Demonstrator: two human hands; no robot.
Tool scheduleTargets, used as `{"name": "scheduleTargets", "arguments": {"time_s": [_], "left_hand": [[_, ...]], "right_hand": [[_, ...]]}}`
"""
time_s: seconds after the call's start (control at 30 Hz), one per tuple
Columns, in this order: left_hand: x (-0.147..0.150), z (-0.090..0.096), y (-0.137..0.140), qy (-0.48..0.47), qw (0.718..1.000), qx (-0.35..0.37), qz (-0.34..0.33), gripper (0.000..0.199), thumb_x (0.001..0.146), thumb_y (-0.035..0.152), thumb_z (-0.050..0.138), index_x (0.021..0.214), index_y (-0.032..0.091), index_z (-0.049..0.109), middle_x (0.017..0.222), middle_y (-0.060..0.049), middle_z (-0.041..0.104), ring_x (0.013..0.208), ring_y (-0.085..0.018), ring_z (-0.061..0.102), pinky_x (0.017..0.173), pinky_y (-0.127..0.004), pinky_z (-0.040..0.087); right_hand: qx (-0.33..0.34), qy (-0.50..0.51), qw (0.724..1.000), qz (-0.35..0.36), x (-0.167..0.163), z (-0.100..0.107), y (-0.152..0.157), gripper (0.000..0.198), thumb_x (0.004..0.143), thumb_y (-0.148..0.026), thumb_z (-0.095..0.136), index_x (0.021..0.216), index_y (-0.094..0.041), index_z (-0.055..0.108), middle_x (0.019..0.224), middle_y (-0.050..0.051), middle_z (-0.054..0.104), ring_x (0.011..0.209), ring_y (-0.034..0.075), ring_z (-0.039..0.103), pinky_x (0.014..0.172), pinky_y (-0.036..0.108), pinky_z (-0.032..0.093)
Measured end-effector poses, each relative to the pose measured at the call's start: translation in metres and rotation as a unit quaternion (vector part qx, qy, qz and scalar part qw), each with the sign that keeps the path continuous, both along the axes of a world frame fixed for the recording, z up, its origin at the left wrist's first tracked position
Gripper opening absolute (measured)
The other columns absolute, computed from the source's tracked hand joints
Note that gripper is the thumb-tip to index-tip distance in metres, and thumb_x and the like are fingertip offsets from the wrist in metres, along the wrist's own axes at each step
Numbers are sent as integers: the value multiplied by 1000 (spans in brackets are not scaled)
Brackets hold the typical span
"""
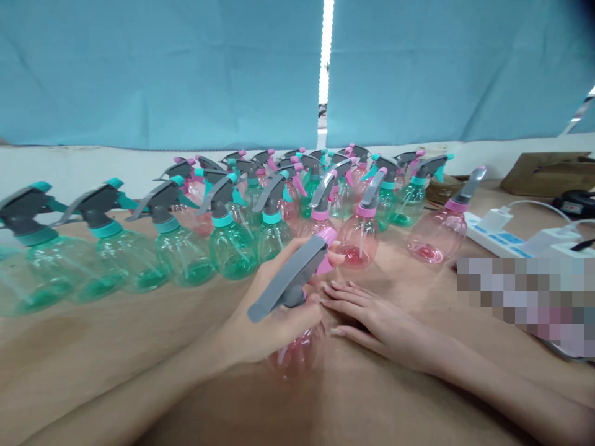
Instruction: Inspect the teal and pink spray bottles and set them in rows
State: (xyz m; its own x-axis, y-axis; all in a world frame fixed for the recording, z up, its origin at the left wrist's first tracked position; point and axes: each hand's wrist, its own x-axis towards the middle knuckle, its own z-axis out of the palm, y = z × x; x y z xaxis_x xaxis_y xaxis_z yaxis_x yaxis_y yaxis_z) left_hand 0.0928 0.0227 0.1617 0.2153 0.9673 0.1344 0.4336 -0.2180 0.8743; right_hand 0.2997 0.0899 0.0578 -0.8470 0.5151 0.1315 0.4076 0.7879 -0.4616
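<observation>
A pink spray bottle [297, 356] with a grey trigger head and pink nozzle stands in front of me on the wooden table. My left hand [264, 316] is wrapped round its neck, thumb across the front and fingers behind, partly hidden by the grey head. Just to the right, my right hand [372, 316] lies palm down on the table with its fingers stretched out towards the bottle. Behind the hands stand another pink spray bottle [357, 238] and a green spray bottle [233, 248].
Green spray bottles line the left, with several rows of green and pink ones behind. A lone pink spray bottle [439, 232] stands at right, beside a white power strip [497, 235] with plugs. A brown paper bag [543, 173] lies farther back. A blue curtain [186, 74] hangs behind.
</observation>
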Motion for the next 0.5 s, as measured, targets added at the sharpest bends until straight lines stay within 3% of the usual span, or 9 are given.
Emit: {"name": "scheduleTargets", "arguments": {"time_s": [0.5], "left_hand": [[0, 3, -1, 39, 999, -2, -3, 45, 75, 21, 52, 118, 29, 54, 76, 5, 64, 55, -13, 55, 50, -22, 43]], "right_hand": [[9, -2, 1000, 1, 0, 2, -1, 55, 98, -49, 46, 146, -22, 42, 150, 9, 44, 142, 28, 32, 116, 51, 28]]}}
